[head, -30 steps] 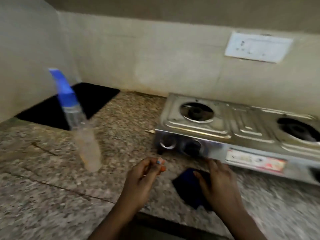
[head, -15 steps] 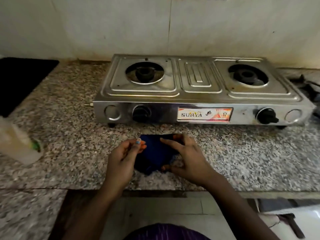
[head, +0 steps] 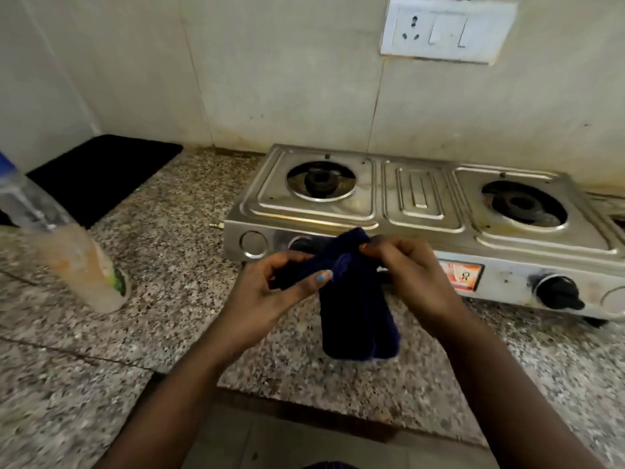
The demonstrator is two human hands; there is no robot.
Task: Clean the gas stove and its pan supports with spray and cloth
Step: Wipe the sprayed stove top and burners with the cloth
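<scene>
A steel two-burner gas stove stands on the granite counter, its two burners bare with no pan supports on them. Both my hands hold a dark blue cloth up in front of the stove's left knob. My left hand pinches its left end and my right hand grips its top, so the folded cloth hangs down between them, above the counter. A clear spray bottle with a blue top stands at the left, apart from my hands.
A black mat lies in the back left corner of the counter. A white socket and switch plate is on the wall above the stove. The counter's front edge runs just below my forearms.
Both hands have lifted the blue cloth off the counter, and it now hangs in front of the stove. The camera view has tilted up and shifted.
</scene>
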